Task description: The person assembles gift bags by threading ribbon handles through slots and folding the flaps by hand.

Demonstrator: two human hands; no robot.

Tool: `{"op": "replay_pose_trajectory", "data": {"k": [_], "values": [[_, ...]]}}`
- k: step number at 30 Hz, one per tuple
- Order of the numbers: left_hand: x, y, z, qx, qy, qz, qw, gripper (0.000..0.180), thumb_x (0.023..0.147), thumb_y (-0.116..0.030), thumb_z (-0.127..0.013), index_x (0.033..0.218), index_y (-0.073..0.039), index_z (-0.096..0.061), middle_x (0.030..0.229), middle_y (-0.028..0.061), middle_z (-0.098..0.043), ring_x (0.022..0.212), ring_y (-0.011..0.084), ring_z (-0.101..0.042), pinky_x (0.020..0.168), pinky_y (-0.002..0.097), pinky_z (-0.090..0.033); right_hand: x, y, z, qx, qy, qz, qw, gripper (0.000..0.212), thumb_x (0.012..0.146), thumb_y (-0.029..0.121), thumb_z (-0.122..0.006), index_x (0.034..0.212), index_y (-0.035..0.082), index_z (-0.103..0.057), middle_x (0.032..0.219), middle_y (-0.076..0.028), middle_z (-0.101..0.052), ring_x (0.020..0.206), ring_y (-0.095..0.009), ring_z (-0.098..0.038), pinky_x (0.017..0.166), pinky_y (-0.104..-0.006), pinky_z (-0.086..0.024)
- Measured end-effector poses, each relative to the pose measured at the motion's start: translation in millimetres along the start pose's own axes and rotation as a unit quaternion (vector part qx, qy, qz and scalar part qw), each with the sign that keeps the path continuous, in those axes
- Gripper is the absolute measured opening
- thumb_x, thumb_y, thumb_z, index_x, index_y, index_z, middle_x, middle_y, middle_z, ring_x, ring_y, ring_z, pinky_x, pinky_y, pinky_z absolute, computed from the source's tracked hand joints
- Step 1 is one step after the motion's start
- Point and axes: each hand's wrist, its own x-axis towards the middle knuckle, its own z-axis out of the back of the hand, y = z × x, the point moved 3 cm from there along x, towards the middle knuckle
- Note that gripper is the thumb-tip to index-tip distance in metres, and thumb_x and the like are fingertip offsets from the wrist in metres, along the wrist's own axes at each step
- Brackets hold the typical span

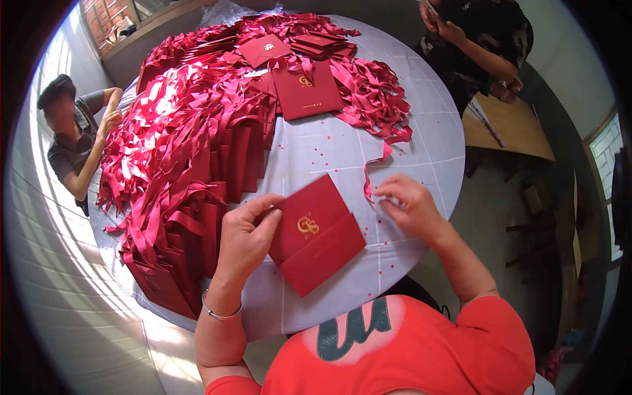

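Note:
My left hand (247, 236) is closed on the upper left edge of a flat red paper bag (317, 237), thumb on top. The bag has a gold emblem and a fold across its front, and is tilted over the white tablecloth. To its right, my right hand (411, 205) pinches at the end of a narrow red ribbon (368, 176). That ribbon trails back to a loose ribbon heap (372, 95). Exactly how the fingertips meet the ribbon is hard to make out.
Many red bags with ribbon handles (197, 131) cover the left and far side of the round table (431, 141). Another flat red bag (306, 92) lies beyond my hands. Small red dots are scattered on the cloth. One person (76, 131) sits at left; another (487, 39) is at far right.

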Motion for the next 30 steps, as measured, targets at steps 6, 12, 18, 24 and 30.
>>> {"op": "replay_pose_trajectory", "data": {"k": [6, 12, 18, 24, 30], "values": [[3.7, 3.9, -7.8, 0.067, 0.057, 0.046, 0.995, 0.020, 0.088, -0.001, -0.065, 0.107, 0.002, -0.071, 0.083, 0.0072, -0.072, 0.077, 0.0073, -0.064, 0.071, 0.0249, -0.052, 15.1, -18.5, -2.7, -0.128, 0.034, 0.195, 0.972, 0.026, 0.075, 0.001, -0.074, 0.099, 0.011, -0.074, 0.123, -0.009, -0.065, 0.117, -0.031, -0.058, 0.096, -0.0399, -0.050], [2.9, 14.1, -11.7, 0.213, 0.082, 0.024, 0.973, 0.012, 0.082, -0.002, -0.070, 0.092, 0.004, -0.069, 0.084, 0.0102, -0.069, 0.080, 0.0174, -0.066, 0.074, 0.0298, -0.052, 17.4, -1.0, -8.0, -0.021, 0.048, 0.215, 0.975, 0.014, 0.073, 0.001, -0.071, 0.085, 0.007, -0.067, 0.124, -0.012, -0.064, 0.119, -0.033, -0.058, 0.098, -0.0431, -0.047], [-10.1, -2.7, -20.0, 0.290, 0.071, -0.113, 0.948, 0.008, 0.074, -0.004, -0.070, 0.081, -0.001, -0.066, 0.085, 0.0164, -0.062, 0.085, 0.0365, -0.062, 0.076, 0.0429, -0.050, 5.6, 34.7, -30.1, 0.139, 0.074, 0.207, 0.965, 0.016, 0.075, -0.003, -0.066, 0.089, 0.004, -0.062, 0.094, -0.011, -0.070, 0.087, -0.029, -0.067, 0.090, -0.0434, -0.052], [-18.2, -7.5, -26.8, 0.330, 0.175, -0.008, 0.928, 0.012, 0.076, -0.008, -0.067, 0.086, -0.001, -0.069, 0.083, 0.0172, -0.068, 0.081, 0.0362, -0.066, 0.073, 0.0417, -0.052, -5.5, 42.4, -48.1, 0.093, 0.021, 0.182, 0.979, 0.016, 0.073, 0.000, -0.071, 0.087, 0.004, -0.063, 0.081, -0.012, -0.064, 0.079, -0.032, -0.064, 0.069, -0.0405, -0.053], [-14.9, -0.2, -43.3, 0.296, 0.180, -0.030, 0.938, 0.018, 0.083, -0.016, -0.069, 0.092, 0.000, -0.069, 0.082, 0.0207, -0.068, 0.079, 0.0388, -0.067, 0.071, 0.0431, -0.053, -9.2, 50.7, -46.1, 0.141, 0.066, 0.168, 0.973, 0.020, 0.075, -0.002, -0.073, 0.092, 0.004, -0.066, 0.086, -0.013, -0.065, 0.080, -0.030, -0.065, 0.068, -0.0373, -0.053]]}}
